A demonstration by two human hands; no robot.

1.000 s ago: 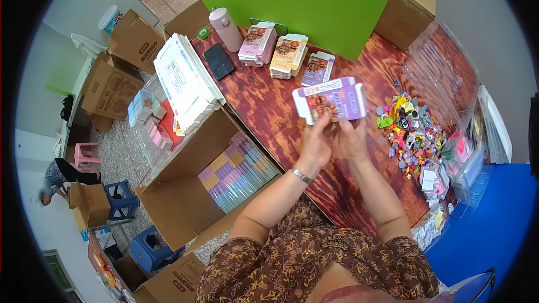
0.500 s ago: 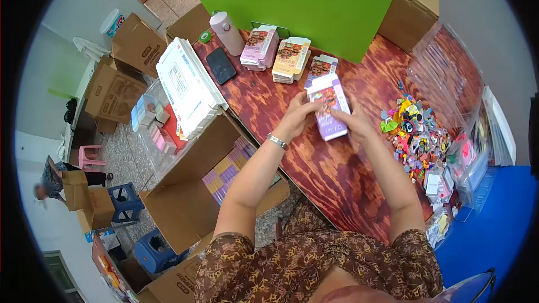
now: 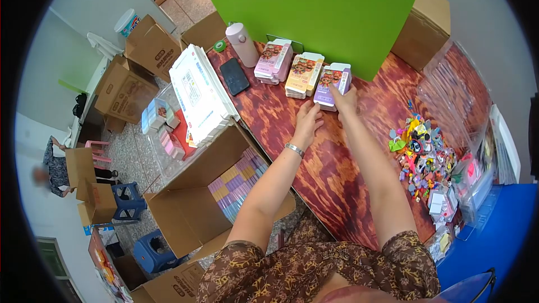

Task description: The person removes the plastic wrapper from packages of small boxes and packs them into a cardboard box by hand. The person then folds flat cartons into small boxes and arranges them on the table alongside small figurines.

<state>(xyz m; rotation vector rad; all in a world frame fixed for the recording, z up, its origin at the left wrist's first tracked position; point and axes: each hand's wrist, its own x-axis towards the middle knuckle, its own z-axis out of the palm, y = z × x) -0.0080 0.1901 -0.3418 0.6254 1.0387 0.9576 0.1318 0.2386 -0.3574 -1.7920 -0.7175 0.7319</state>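
Note:
A stack of flat purple cartons (image 3: 327, 96) with food pictures lies on the table against the green panel. My right hand (image 3: 345, 101) grips its right side, thumb on top and fingers down the far edge. Just below the stack's lower left corner is my left hand (image 3: 307, 124), fingers loosely bent and apart, holding nothing; whether its fingertips touch the stack I cannot tell. To the left stand a stack of yellow cartons (image 3: 304, 76) and a stack of pink cartons (image 3: 273, 62).
A phone (image 3: 234, 76) and a pink bottle (image 3: 242, 45) stand left of the stacks. Small colourful trinkets (image 3: 426, 157) are heaped at the right. Beside the table, an open cardboard box (image 3: 188, 207) holds rows of small packs. A person (image 3: 56, 165) handles boxes far left.
The purple cartons have moved up from the middle of my hands onto the table, in line with the other stacks. My left hand has come off them and sits lower.

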